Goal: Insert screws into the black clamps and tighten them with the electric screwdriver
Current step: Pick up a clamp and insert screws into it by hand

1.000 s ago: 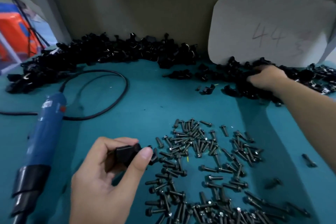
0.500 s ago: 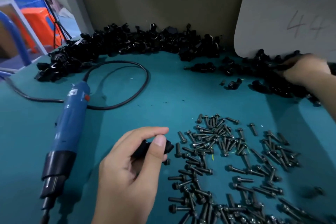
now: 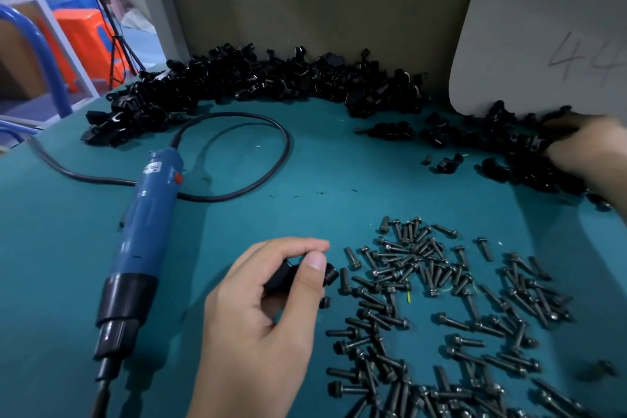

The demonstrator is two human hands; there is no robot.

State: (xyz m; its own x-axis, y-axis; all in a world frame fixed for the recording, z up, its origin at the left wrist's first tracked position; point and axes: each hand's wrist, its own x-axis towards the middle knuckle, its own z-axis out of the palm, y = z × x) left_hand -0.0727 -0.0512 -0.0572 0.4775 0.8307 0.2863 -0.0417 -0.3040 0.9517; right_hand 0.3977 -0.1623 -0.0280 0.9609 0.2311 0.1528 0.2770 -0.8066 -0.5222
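Barely moved, left hand (image 3: 264, 316) pinches glossy black clamp (image 3: 330, 272); right hand (image 3: 587, 142) blurred, grip unclear.

One blue electric screwdriver (image 3: 146, 214), one black cord (image 3: 237, 119) and one grey board (image 3: 529, 44) are counted. Two hands are seen, the left hand (image 3: 258, 322) and the right hand (image 3: 590, 146), with a single black clamp (image 3: 285, 276) held in the left. The screws (image 3: 441, 299) and the heaped clamps (image 3: 271, 78) cannot be counted exactly, many dozens of each being made out.
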